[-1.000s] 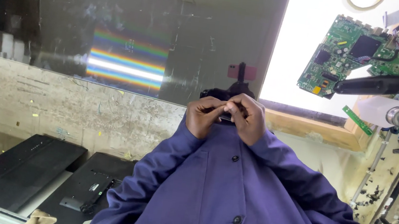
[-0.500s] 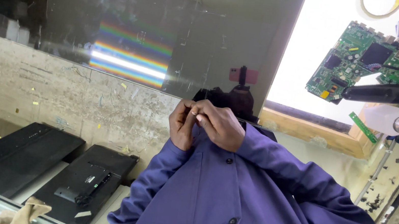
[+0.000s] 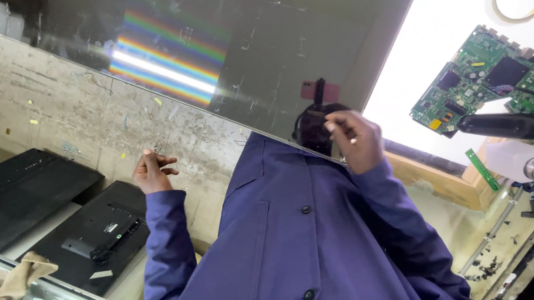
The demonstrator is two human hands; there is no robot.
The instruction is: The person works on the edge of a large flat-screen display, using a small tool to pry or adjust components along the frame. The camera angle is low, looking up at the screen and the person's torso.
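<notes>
A person in a purple coat [image 3: 309, 245] raised one loosely curled hand [image 3: 354, 139] to the head-mounted device [image 3: 314, 118] at centre frame, the other hand [image 3: 153, 172] half-open and empty near the concrete wall [image 3: 25, 104], black television sets [image 3: 53, 211] lower left, circuit boards [image 3: 490, 76] upper right.

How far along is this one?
Done: nothing finished shows. The green circuit board lies loose on the lit white panel, and two black televisions lie unopened. In hand: right hand up at the head mount, left hand empty. Left: apparently all the bench work.
</notes>
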